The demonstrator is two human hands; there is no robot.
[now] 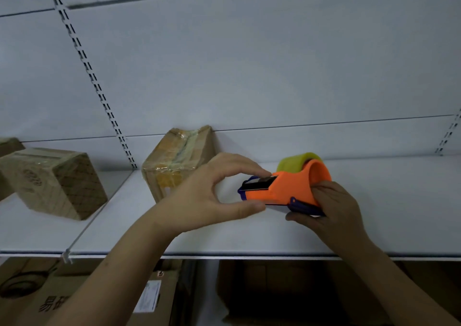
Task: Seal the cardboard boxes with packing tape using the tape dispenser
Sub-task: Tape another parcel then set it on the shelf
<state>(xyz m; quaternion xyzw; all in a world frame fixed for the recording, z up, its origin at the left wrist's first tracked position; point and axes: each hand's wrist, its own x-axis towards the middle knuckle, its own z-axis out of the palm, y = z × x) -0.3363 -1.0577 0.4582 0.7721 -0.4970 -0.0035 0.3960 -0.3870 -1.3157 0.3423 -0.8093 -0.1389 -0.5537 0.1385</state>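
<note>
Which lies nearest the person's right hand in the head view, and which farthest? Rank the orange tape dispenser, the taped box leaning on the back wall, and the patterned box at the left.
1. Orange tape dispenser: held in the right hand.
2. Taped box: centre, against the back wall.
3. Patterned box: far left of the shelf.

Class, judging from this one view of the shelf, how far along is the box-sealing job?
Done: the middle box and the box at left already carry shiny tape. In hand: the right hand grips the orange tape dispenser while the left hand pinches its front end. Left: no unsealed box is clearly visible on this shelf.
</note>
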